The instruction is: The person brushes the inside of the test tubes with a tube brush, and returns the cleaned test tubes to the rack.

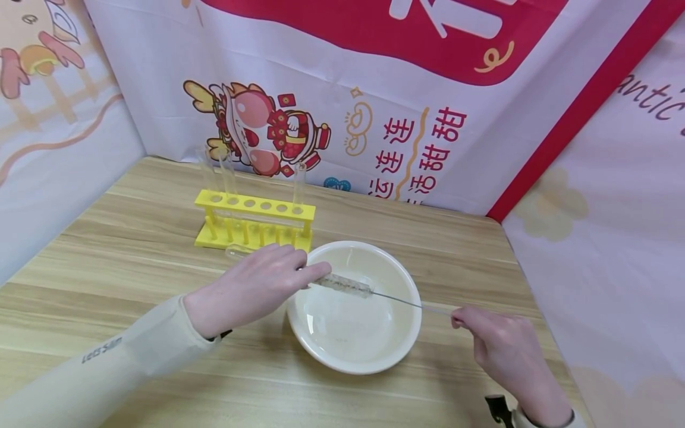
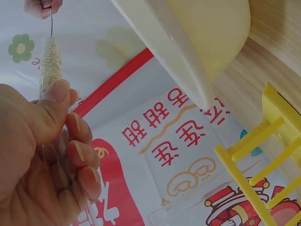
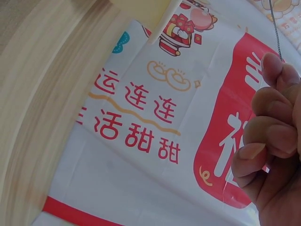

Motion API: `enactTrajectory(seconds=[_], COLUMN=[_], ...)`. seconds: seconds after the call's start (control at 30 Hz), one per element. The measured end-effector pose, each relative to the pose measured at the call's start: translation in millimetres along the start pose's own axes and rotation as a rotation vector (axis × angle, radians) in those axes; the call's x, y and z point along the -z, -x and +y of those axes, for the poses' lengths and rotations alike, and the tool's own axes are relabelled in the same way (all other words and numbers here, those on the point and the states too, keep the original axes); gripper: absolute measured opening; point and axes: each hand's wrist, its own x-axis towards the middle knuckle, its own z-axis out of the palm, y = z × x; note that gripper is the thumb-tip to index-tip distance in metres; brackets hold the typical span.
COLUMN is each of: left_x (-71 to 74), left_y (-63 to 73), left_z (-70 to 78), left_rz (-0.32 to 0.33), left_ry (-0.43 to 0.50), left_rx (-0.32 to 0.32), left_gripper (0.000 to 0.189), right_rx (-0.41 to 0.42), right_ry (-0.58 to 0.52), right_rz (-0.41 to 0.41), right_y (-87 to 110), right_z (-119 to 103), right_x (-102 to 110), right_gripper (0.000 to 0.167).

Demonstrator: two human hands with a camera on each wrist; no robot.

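My left hand (image 1: 262, 282) grips a clear glass test tube (image 1: 233, 252), its rounded end showing past the hand toward the rack. Inside the mouth end of the tube sit the pale bristles of a tube brush (image 1: 345, 284), seen close up in the left wrist view (image 2: 51, 66). The brush's thin twisted wire (image 1: 398, 298) runs right to my right hand (image 1: 508, 351), whose thumb and forefinger pinch it while the other fingers are curled. Tube and brush are held over a white bowl (image 1: 342, 339) on the wooden table.
Behind the left hand stands a yellow test tube rack (image 1: 214, 241). Several clear tubes, such as one test tube (image 1: 298, 187) at its right end, stand upright in it. Printed cloth backdrops (image 1: 342, 77) close off the table's back and sides.
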Motion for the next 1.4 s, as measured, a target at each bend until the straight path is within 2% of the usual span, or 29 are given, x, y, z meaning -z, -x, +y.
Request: enactTrajectory(seconds=[0.4,0.6,0.8,1.0,1.1,1.27,1.4], left_x=[0.1,2.5,3.5,2.8,0.7,-5.4,-5.2], left_y=[0.0,-1.2,-3.3,-5.5,-8.2,-17.1,-22.3], left_z=[-0.1,1.9,4.0,5.3,7.5,18.2,23.5], left_rz=[-0.035,-0.02,-0.006,-0.011,-0.006,-0.009,0.014], left_ry=[0.02,0.01,-0.016,-0.001,0.029,0.045,0.023], left_rx=[0.009,-0.003,-0.004,0.011,-0.004,-0.051,-0.037], left_gripper=[0.039,0.04,0.039,0.041,0.041,0.042,0.042], right_rx=[0.0,-0.02,-0.042,-0.061,-0.061,-0.03,-0.024], right_ry=[-0.053,-0.087,-0.125,-0.127,-0.135,-0.162,-0.158], right_rz=[-0.005,0.007,-0.031,-0.056,-0.061,-0.079,-0.027], right_y=[4.1,4.6,3.4,2.2,1.1,-9.4,-20.2], right_z=[-5,-7,-10,-11,-15,-29,-37], right_x=[-8,-9,-8,-7,-8,-18,-25], right_gripper=[0.039,0.034,0.034,0.034,0.034,0.035,0.038])
